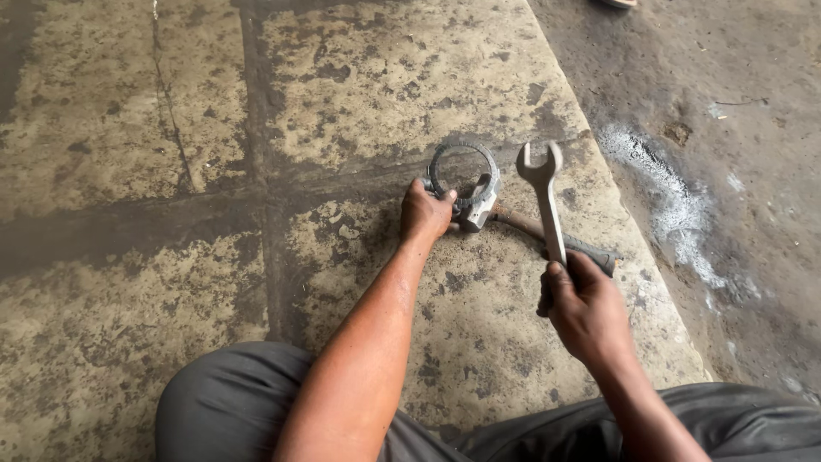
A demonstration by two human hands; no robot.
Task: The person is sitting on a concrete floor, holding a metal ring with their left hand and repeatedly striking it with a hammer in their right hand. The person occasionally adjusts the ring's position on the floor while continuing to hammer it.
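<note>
left hand (pixel 425 212) grips a metal ring clamp (pixel 466 184) on the concrete floor (pixel 128 128); right hand (pixel 586 308) holds a wrench (pixel 546 201)

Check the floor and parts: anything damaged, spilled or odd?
A pale powdery streak lies spilled on the dark ground right of the slab, which is stained and cracked. The wrench and ring clamp show no visible damage.
</note>
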